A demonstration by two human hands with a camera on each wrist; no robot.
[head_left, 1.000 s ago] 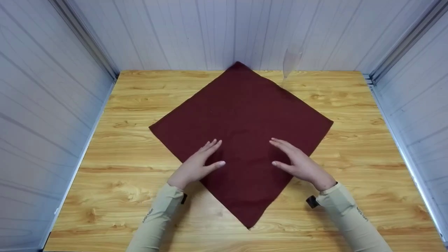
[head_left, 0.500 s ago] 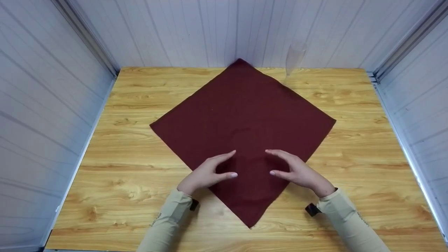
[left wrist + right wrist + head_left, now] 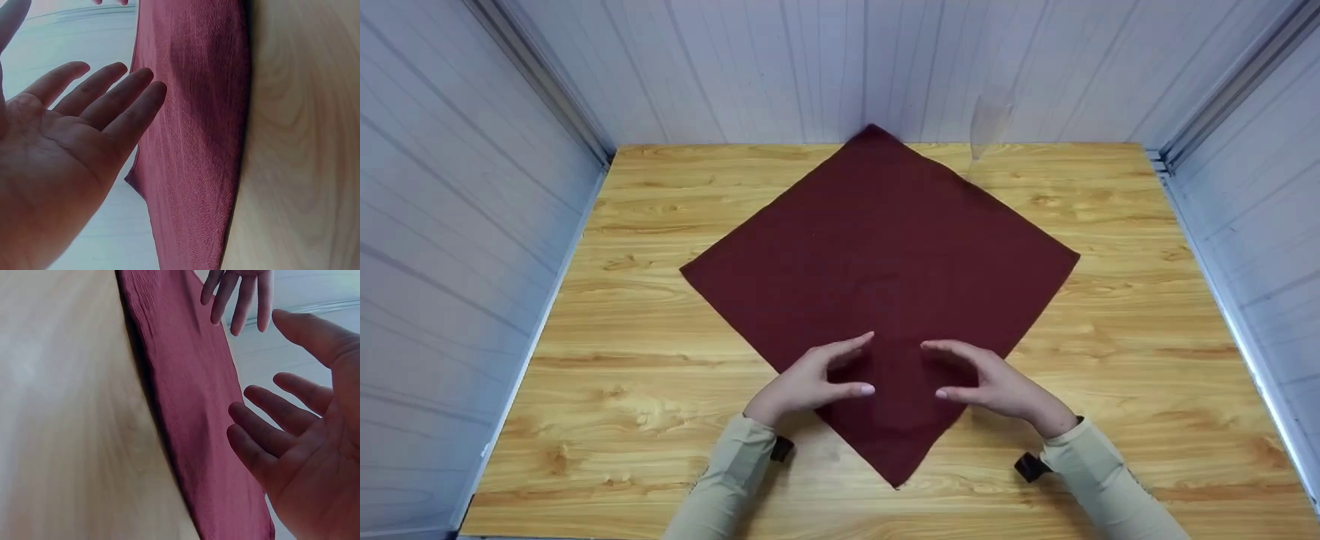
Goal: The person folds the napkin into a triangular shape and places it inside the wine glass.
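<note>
A dark red square cloth [image 3: 870, 247] lies spread flat on the wooden table, turned so that one corner points at the person. Over its near part hovers my left hand [image 3: 806, 381], fingers extended and thumb apart, holding nothing. Facing it from the other side is my right hand [image 3: 997, 382], likewise relaxed, with the palm turned inward. In the left wrist view the left hand [image 3: 73, 146] shows spread fingers above the cloth [image 3: 191, 135]. The right wrist view has the right hand [image 3: 304, 433] beside the cloth [image 3: 185, 382], with the left fingers at the top.
A clear stemmed glass [image 3: 990, 124] stands at the back, just behind the cloth's upper right edge. White panel walls [image 3: 735, 67] enclose the wooden table [image 3: 637, 360] at the back and both sides. The cloth's far corner reaches the back wall.
Both hands have drawn back toward the person and closer to each other over the near part of the cloth. The cloth and the glass stay where they were.
</note>
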